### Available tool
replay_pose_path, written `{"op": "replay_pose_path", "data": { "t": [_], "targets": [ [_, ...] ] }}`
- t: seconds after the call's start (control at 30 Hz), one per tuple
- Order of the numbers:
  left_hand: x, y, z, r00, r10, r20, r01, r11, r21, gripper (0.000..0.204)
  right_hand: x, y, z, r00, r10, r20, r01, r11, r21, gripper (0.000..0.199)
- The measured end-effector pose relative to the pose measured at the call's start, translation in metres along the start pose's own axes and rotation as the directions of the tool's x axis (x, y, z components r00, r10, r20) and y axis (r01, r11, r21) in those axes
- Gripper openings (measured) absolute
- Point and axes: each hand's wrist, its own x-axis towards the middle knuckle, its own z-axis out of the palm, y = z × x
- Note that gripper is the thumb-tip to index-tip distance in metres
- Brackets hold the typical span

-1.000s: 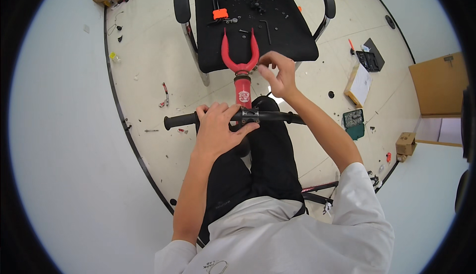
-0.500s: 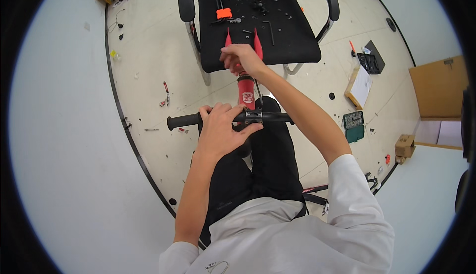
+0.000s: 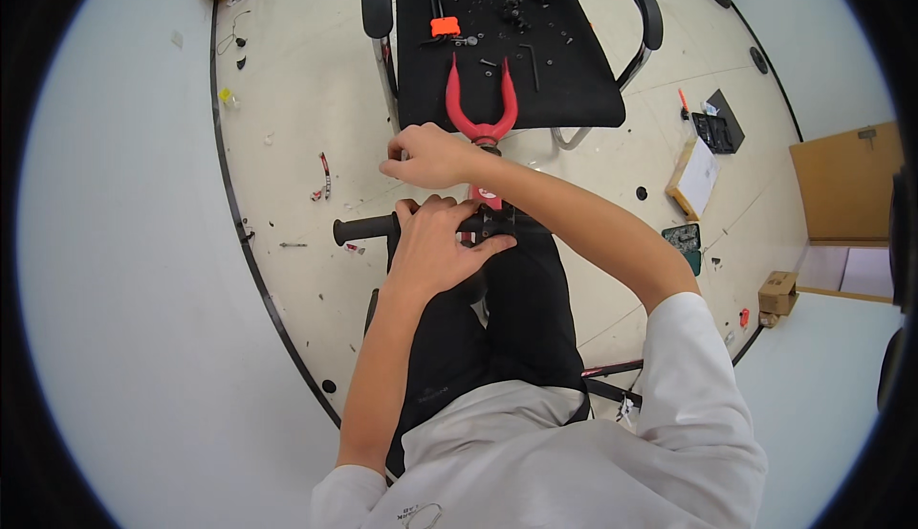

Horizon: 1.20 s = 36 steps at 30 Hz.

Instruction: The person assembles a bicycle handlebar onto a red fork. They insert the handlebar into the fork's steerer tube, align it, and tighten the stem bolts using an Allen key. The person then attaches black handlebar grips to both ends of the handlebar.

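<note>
A black handlebar (image 3: pixel 361 231) lies across my thighs, fixed by a black stem (image 3: pixel 495 215) to a red tube (image 3: pixel 485 200). Beyond the tube extends a red fork (image 3: pixel 512 103), its two prongs over the chair seat. My left hand (image 3: pixel 440 242) grips the bar beside the stem, fingers on the far side and thumb along the near side. Held above and left of the tube, my right hand (image 3: pixel 427 156) has its fingers curled in toward the thumb. Whatever may be between them cannot be made out. My right forearm covers part of the tube and the bar's right side.
On the black chair (image 3: pixel 583 99) lie a hex key (image 3: pixel 531 68), an orange block (image 3: pixel 446 27) and several small metal parts. The floor at right holds a white box (image 3: pixel 695 178), a black tool case (image 3: pixel 712 132) and a green case (image 3: pixel 693 259). A red-and-black part (image 3: pixel 326 175) lies at left.
My right hand has moved left and nearer from the fork's base, uncovering the fork's curved crown. My left hand keeps its grip on the bar. The whole view has shifted slightly.
</note>
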Motion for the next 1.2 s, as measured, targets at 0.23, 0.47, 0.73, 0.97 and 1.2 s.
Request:
{"op": "replay_pose_path", "data": {
  "t": [0.23, 0.47, 0.73, 0.97, 1.2],
  "targets": [
    [0.002, -0.010, 0.012, 0.989, 0.099, -0.106, -0.123, 0.960, -0.253, 0.060, -0.036, -0.045, 0.007, 0.999, -0.011, 0.035, 0.017, 0.987, -0.163, 0.032],
    [-0.015, -0.052, 0.044, 0.908, 0.275, -0.318, -0.328, 0.936, -0.127, 0.042, -0.077, -0.060, 0.027, 0.936, -0.307, -0.169, 0.254, 0.927, -0.275, 0.023],
    [-0.012, -0.062, 0.028, 0.877, 0.463, -0.125, -0.447, 0.884, 0.137, 0.027, -0.097, -0.034, 0.048, 0.668, -0.678, -0.308, 0.530, 0.723, -0.443, 0.014],
    [0.009, -0.063, 0.012, 0.972, 0.234, -0.012, -0.230, 0.962, 0.146, 0.039, -0.132, -0.030, 0.060, 0.499, -0.857, -0.126, 0.708, 0.487, -0.511, 0.018],
    [0.008, -0.053, 0.010, 0.956, 0.279, -0.096, -0.266, 0.956, 0.122, 0.057, -0.198, 0.013, 0.025, 0.605, -0.743, -0.286, 0.613, 0.664, -0.427, 0.026]
  ]
}}
